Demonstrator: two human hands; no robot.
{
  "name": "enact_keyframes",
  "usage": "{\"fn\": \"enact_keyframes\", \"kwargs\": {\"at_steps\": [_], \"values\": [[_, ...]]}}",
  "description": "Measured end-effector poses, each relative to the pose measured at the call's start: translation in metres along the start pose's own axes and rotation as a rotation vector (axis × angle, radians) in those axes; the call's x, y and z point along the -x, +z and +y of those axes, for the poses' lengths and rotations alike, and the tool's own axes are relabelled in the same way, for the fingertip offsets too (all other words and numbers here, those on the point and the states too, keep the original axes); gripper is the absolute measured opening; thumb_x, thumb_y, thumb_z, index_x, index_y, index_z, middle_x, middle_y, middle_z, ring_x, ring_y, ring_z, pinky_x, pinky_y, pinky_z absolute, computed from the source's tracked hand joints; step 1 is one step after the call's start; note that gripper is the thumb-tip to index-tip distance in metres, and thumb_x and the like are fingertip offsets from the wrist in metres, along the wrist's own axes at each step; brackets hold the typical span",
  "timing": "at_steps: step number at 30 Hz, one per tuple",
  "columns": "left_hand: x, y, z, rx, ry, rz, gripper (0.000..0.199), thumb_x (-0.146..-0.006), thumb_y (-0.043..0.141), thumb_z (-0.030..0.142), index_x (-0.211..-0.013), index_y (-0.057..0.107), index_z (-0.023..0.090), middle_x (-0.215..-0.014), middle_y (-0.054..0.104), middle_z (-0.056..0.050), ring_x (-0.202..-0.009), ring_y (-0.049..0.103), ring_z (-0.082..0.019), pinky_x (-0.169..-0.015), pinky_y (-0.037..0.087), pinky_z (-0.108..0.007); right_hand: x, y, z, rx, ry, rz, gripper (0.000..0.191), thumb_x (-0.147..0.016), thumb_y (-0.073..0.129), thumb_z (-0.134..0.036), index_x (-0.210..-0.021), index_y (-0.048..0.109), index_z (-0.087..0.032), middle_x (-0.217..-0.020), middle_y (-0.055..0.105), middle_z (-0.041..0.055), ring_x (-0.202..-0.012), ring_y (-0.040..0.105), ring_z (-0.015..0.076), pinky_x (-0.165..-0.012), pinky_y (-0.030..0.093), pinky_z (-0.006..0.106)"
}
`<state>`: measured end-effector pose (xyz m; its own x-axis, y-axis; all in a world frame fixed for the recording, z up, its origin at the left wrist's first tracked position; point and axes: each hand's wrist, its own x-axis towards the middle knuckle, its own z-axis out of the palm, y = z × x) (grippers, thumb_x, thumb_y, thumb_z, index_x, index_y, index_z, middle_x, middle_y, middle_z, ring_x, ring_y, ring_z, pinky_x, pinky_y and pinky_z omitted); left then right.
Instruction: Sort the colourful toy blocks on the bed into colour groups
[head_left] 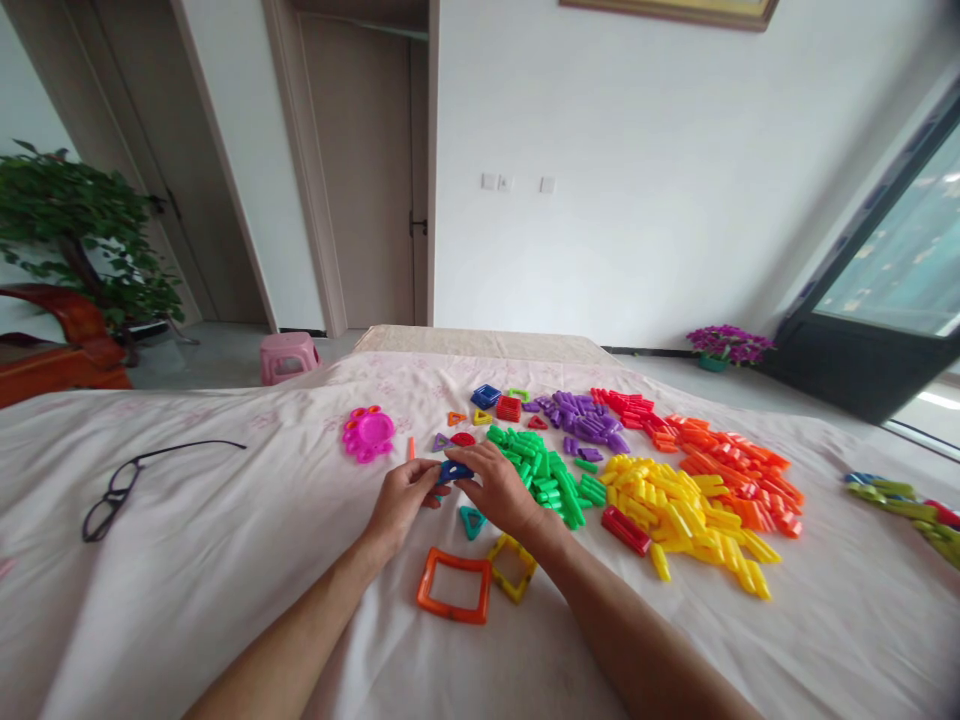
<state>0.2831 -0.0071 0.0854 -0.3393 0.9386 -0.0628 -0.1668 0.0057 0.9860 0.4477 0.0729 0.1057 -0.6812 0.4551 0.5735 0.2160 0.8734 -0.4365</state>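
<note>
Taking the blue piece as the middle of a dial, with twelve pointing at the far wall, we find glasses (112, 496) out at nine o'clock. The pink tray (373, 436) sits at ten, the orange stick (411, 448) nearer on that line. Our left hand (405, 497) has its thumb and fingers clamped on the blue piece (452, 471), held just above the sheet (322, 585). A bit of teal shows under those fingertips; we cannot tell whether it is gripped. The orange frame (452, 612) lies at six, the teal triangle (472, 522) at five. Our right hand (497, 490) closes its fingers over the blue piece's other end. The yellow frame (505, 588), at five, is partly behind our right forearm.

Further right come the blue stack (486, 396) at one, the green pile (544, 470) at three, the purple pile (589, 418) and red pile (626, 407) between two and three, then the yellow pile (682, 505) and orange pile (742, 470) near three.

We judge the tubes mostly grouped by colour; the loose frames and triangles are not yet gathered, and the blue piece is not yet set down.

We can read no brand, label or writing anywhere.
</note>
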Motion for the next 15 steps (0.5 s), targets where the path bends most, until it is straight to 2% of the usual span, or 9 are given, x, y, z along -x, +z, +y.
{"fn": "enact_keyframes", "kwargs": {"at_steps": [4,7,15], "values": [[-0.0007,-0.0008,-0.0005,0.013,-0.032,-0.042,0.051,-0.068,0.077,0.054,-0.094,0.072,0.01,-0.081,0.074,-0.01,-0.068,0.068,-0.016,-0.054,0.046,-0.022,0.0013,0.0004,0.0007,0.038,-0.042,-0.011,0.042,-0.086,0.065,-0.011,-0.126,0.065,-0.022,-0.116,0.071,0.0096,-0.106,0.062,0.0224,-0.097,0.047,0.04],[-0.0015,-0.0012,-0.0021,-0.004,-0.01,-0.07,0.055,-0.069,0.075,0.058,-0.096,0.073,0.01,-0.082,0.074,-0.011,-0.071,0.068,-0.018,-0.056,0.047,-0.023,0.0027,0.003,0.0017,0.053,-0.064,-0.023,0.04,-0.088,0.065,-0.014,-0.127,0.065,-0.024,-0.117,0.071,0.0096,-0.107,0.062,0.0223,-0.097,0.047,0.039],[0.0003,-0.0006,-0.0028,-0.056,0.046,-0.118,0.052,-0.069,0.079,0.047,-0.107,0.075,0.012,-0.083,0.074,-0.01,-0.074,0.067,-0.018,-0.056,0.045,-0.023,0.007,0.0087,-0.0022,0.071,-0.022,0.014,0.04,-0.089,0.064,-0.015,-0.127,0.064,-0.024,-0.115,0.071,0.0089,-0.107,0.061,0.0228,-0.097,0.047,0.039]]}}
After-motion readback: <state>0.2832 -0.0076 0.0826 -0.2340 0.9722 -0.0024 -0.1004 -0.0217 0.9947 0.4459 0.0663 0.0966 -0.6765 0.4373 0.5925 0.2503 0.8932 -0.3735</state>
